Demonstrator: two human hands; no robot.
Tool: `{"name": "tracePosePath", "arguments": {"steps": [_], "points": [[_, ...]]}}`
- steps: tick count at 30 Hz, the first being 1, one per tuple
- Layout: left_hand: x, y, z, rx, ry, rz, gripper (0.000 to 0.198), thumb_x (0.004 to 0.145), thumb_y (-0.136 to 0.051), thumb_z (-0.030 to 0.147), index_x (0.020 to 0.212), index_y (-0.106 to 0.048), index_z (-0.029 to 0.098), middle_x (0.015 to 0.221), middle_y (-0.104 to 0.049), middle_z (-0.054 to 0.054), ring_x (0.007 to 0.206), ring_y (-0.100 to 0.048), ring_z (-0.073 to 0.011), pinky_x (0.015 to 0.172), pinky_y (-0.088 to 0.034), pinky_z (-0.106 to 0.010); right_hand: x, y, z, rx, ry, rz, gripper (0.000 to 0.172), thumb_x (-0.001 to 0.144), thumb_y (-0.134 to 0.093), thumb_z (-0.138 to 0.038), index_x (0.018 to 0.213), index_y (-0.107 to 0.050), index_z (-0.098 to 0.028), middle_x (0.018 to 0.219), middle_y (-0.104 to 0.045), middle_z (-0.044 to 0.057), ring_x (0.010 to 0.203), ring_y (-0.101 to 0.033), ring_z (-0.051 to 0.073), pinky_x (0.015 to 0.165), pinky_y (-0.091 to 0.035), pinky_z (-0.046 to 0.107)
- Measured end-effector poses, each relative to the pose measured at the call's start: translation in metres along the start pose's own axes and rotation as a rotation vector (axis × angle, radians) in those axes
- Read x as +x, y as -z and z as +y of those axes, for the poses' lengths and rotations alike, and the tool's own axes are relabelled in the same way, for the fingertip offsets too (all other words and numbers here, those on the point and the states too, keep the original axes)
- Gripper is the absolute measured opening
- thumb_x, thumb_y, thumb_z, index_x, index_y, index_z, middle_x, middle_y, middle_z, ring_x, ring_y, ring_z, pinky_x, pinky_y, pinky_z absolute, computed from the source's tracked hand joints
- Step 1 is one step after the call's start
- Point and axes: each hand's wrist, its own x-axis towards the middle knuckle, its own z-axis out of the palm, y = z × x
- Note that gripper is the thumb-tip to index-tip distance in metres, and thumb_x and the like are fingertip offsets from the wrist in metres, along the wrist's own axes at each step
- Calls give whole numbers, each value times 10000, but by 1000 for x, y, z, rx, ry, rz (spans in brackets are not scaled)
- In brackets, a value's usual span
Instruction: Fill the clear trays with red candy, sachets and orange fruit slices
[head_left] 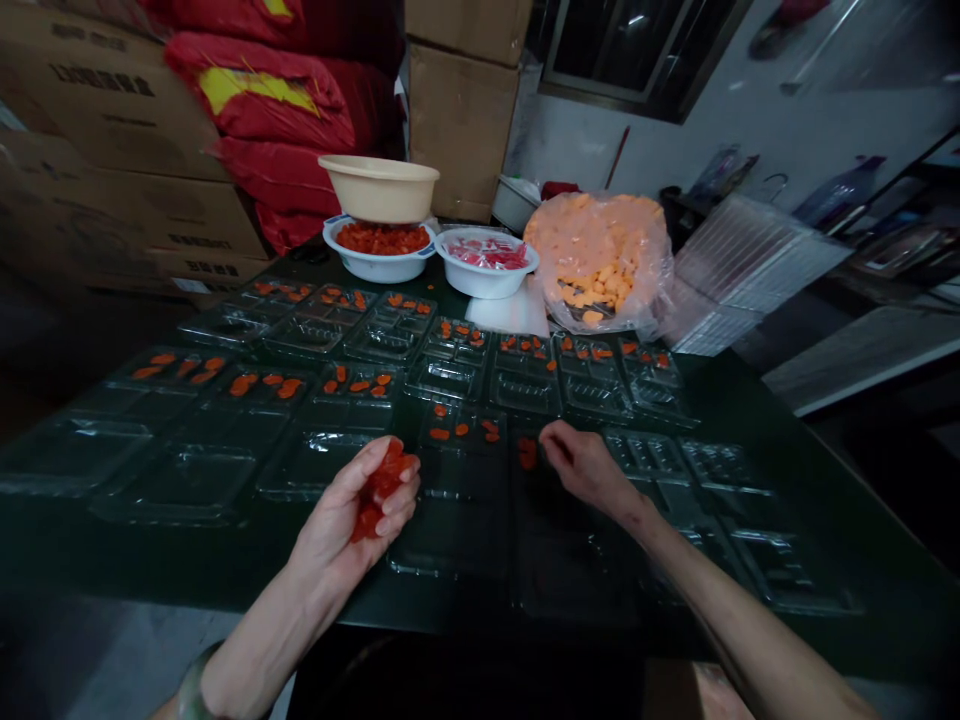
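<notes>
My left hand [330,525], palm up and fingers curled, cups a handful of small glossy orange-red pieces [384,482] over the near side of the table. Above a clear plastic tray [574,575], my right hand [589,465] is closed with its fingertips pinched together; whatever they hold is hidden. A couple of orange-red pieces [527,452] lie in that tray's far compartment, just left of the right fingertips. The neighbouring clear tray [450,510] has several such pieces [441,432] in its small far compartments, and its large near compartment is bare.
Rows of clear trays [322,455] cover the dark green table [795,450]. Behind them stand a basin of orange-red pieces [382,238], a cream basin [379,190], a bowl of pink-red packets [487,255], a bag of orange pieces [600,260] and stacked trays [750,260].
</notes>
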Motion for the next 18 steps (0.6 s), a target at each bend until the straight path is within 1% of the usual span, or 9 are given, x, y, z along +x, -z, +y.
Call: {"name": "tracePosePath", "arguments": {"steps": [2,3,6,10,13,15,16,18], "points": [[0,2,2,20,-12,0,66,809,-474,189,753,-492,158,647,-445,-20,439,-322,-41,333,-238,-120,-4,8,8,95,-56,99,136,872,-387,-204,791,-494,-183,583,-478,-36,489,-429,93,500,-311,201],[1,3,3,27,-13,3,67,806,-477,187,747,-492,158,643,-442,-19,437,-318,-41,331,-235,-120,-7,12,11,115,-75,114,134,868,-399,-217,790,-503,-185,575,-469,-40,483,-415,92,493,-307,201],[1,6,3,43,-4,29,59,801,-475,177,748,-496,160,633,-440,-19,432,-312,-43,329,-235,-122,-13,18,17,133,-119,79,121,854,-439,-241,795,-530,-188,569,-480,-43,491,-428,95,497,-311,208],[-1,11,0,56,-2,55,39,796,-473,159,777,-507,161,642,-456,-27,435,-328,-46,332,-246,-122,-16,9,20,132,-187,81,152,828,-503,-302,797,-589,-181,547,-493,-39,480,-442,101,501,-330,219],[-3,12,0,54,-10,59,34,788,-476,143,777,-505,158,638,-456,-26,435,-331,-45,335,-248,-120,-15,0,16,102,-249,111,246,801,-558,-354,958,-632,-180,557,-528,-30,493,-478,115,512,-362,224],[-5,11,0,54,-18,67,31,783,-481,137,777,-503,157,638,-458,-25,435,-332,-44,335,-247,-119,-14,-4,8,72,-219,100,299,798,-577,-360,1045,-617,-196,637,-587,-10,552,-527,127,550,-396,227],[-5,11,0,55,-21,70,26,781,-485,138,775,-501,157,637,-459,-24,434,-330,-44,334,-246,-119,-12,-7,2,49,-179,72,287,803,-579,-345,1052,-613,-208,703,-616,3,599,-552,133,581,-411,230],[-5,10,0,58,-18,70,16,778,-498,149,765,-495,158,638,-463,-23,432,-328,-43,332,-245,-120,-8,-12,-9,-15,-96,-23,207,820,-562,-275,1012,-621,-223,840,-644,17,706,-586,147,650,-426,242]]}}
